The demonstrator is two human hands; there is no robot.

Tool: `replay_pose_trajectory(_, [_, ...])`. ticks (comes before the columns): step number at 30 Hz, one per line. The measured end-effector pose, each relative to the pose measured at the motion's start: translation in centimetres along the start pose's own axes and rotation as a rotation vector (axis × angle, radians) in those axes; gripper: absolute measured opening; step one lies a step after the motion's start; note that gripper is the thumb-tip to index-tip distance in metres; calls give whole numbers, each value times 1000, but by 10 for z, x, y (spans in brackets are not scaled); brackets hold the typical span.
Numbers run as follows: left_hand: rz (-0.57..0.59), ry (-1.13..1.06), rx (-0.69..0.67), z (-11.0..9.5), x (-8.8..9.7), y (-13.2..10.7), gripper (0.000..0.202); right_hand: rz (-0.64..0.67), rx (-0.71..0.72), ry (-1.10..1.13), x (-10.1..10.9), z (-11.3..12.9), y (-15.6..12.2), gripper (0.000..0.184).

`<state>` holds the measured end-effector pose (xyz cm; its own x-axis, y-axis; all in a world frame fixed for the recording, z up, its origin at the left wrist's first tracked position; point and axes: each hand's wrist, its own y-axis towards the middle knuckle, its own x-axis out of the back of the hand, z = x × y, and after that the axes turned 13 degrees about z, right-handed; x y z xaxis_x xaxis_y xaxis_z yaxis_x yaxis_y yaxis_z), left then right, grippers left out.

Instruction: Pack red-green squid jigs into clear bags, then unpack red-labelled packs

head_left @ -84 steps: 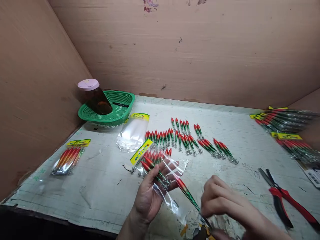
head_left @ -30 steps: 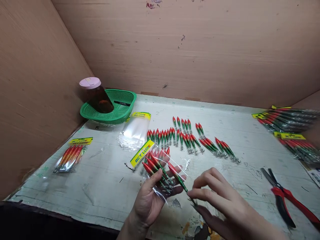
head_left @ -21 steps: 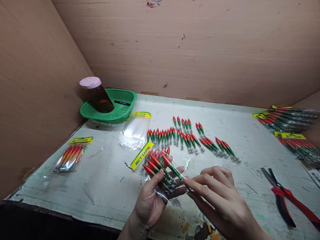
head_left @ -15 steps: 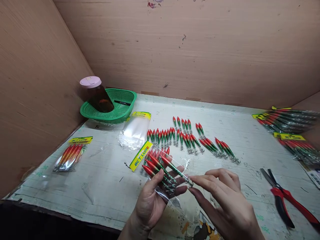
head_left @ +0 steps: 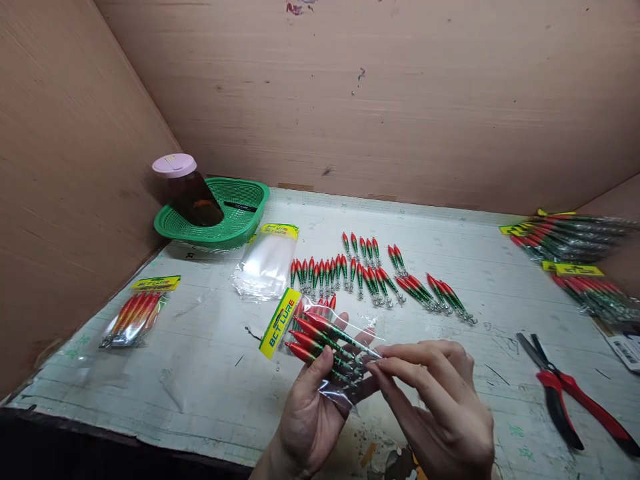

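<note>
I'm at a small packing bench, boxed in by plywood walls (head_left: pixel 380 100). Rows of loose lures (head_left: pixel 370 277) fill the frame's middle, filled packs (head_left: pixel 575 257) are stacked at right (yellow header cards), empty bags (head_left: pixel 265 267) centre-left, pliers (head_left: pixel 570 400) lower right.

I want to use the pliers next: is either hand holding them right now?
No, the red-handled pliers lie alone on the table at the right, while both hands are on the clear bag of lures.

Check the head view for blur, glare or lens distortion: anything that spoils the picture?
Head view: even light, hands sharp; glare on the clear bag held in the left hand; right hand at its mouth; wide-lens bend at edges, packs far right smeared.
</note>
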<state>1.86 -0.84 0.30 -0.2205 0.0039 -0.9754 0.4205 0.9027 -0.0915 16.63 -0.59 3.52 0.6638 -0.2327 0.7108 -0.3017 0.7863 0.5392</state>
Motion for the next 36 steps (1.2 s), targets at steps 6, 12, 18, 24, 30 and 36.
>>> replay_pose_trajectory(6, [48,54,-50,1,-1,0,58,-6,-13,15,-3,-4,2,16])
replay_pose_trajectory(12, [67,150,-64,1,6,-3,61,60,69,-34,1,0,8,24])
replay_pose_trajectory(18, [145,210,-184,-18,11,-9,54,55,-50,237,5,-19,11,21])
replay_pose_trajectory(24, [227,167,-346,-50,21,-11,52,399,-48,194,-51,-39,8,19])
replay_pose_trajectory(30, [205,143,-445,-60,26,-12,47,545,-22,-8,-101,-38,2,21])
replay_pose_trajectory(36, [150,180,-444,-56,24,-9,40,500,-76,-4,-109,-47,0,19])
